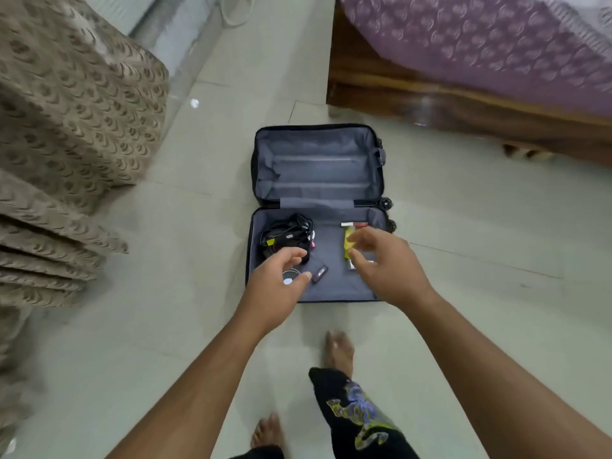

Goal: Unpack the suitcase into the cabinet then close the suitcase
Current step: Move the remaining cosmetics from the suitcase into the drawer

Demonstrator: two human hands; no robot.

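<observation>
Floor: pale glossy tiles (463, 309) with thin grout lines run through the whole room; wide bare stretches lie on both sides of the case.
Feet: two bare feet (337, 351) stand on the tiles nearest the camera, with a black trouser leg (357, 412) bearing a yellow and purple print; no lettering can be read on it.
Left hand: left hand (276, 286) hovers over the near left corner of the case, fingers curled loosely and apart, holding nothing.
Right hand: right hand (385, 263) hovers over the near right part, fingers spread and bent, thumb apart; whether they touch the packet is unclear.
Suitcase: dark suitcase (318, 293) lies flat and open on the tiles, well apart from the furniture, lid half (318, 164) farther away.
Contents: black cable bundle (288, 236) at left, small dark stick (319, 273) near the middle, yellow packet (348, 241) at right; labels too blurred to read.
Left edge: patterned brown cloth (73, 134) hangs at the left.
Far right: wooden bed frame (430, 94) under a purple cover (496, 41).
</observation>
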